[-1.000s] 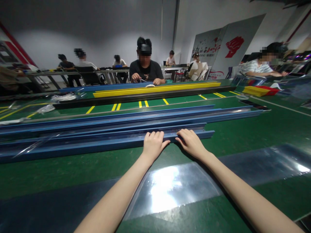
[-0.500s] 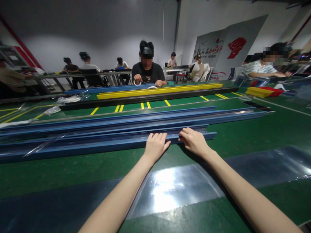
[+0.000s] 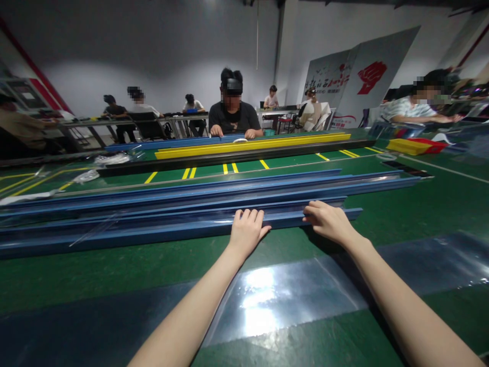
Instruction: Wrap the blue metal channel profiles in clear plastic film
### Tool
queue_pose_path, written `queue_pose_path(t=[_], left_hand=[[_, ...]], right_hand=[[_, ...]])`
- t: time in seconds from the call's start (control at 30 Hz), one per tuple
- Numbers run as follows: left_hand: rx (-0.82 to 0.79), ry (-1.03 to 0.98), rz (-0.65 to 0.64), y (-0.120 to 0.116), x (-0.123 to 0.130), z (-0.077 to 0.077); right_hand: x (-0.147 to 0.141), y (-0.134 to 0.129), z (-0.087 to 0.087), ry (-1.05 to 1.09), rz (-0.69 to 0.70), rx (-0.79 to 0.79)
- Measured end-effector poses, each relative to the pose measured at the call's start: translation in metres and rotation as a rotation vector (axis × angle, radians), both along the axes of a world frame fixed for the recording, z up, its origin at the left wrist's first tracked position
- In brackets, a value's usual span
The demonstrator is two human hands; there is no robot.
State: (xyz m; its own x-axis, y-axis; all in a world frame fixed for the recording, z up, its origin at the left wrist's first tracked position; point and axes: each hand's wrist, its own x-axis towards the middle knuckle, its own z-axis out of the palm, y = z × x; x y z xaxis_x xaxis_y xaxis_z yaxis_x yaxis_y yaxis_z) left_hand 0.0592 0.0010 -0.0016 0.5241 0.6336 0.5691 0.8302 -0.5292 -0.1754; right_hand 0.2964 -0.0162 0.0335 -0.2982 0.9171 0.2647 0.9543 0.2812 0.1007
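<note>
A long blue channel strip (image 3: 145, 230), open at the top, lies across the green table in front of me. My left hand (image 3: 247, 229) has its fingers hooked over the near wall and its thumb on the outer side, loosely round the edge. Further right, my right hand (image 3: 328, 220) pinches the same wall close to the channel's right end, fingers curled in. A thin clear plastic piece (image 3: 93, 229) sticks up across the channel on the left. Just behind lie more blue channels (image 3: 367, 184), parallel to this one.
Clear plastic sheet (image 3: 298, 295) lies flat under my forearms. Beyond are a yellow strip (image 3: 260, 144), a black strip (image 3: 229, 159), crumpled plastic (image 3: 114, 159) and a dark flat device (image 3: 408, 169). A co-worker (image 3: 234, 114) sits opposite; yellow and red trays (image 3: 410, 146) stand back right.
My right hand has moved to the right, and the front blue channel with its plastic piece has slid the same way. My left hand has stayed nearly in place on the wall.
</note>
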Motion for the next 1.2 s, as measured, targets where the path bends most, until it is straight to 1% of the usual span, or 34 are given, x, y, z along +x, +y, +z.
queue_pose_path(t=[0.13,0.23,0.47,0.57,0.73,0.87,1.03,1.2], left_hand=[[-0.01,0.011,0.016,-0.001,0.001,0.001],[-0.015,0.003,0.04,-0.001,0.001,0.001],[-0.024,-0.011,0.067,-0.002,0.003,0.002],[-0.028,-0.016,0.065,-0.002,0.004,0.001],[-0.034,-0.02,0.054,-0.001,0.005,0.001],[-0.042,-0.028,0.045,-0.001,0.005,0.001],[-0.047,-0.031,0.04,-0.001,0.005,0.002],[-0.054,-0.027,0.041,-0.001,0.005,0.001]], right_hand=[[0.018,-0.001,-0.001,0.023,-0.067,0.006],[0.026,0.0,-0.002,0.04,-0.091,0.002],[0.028,0.002,0.0,0.067,-0.096,-0.045],[0.026,0.001,0.0,0.03,-0.07,-0.037],[0.015,0.001,-0.001,-0.096,-0.01,-0.018],[-0.006,0.001,-0.007,-0.06,0.032,0.024],[-0.034,0.003,-0.017,-0.026,0.143,0.086],[-0.041,0.003,-0.016,-0.021,0.154,0.108]])
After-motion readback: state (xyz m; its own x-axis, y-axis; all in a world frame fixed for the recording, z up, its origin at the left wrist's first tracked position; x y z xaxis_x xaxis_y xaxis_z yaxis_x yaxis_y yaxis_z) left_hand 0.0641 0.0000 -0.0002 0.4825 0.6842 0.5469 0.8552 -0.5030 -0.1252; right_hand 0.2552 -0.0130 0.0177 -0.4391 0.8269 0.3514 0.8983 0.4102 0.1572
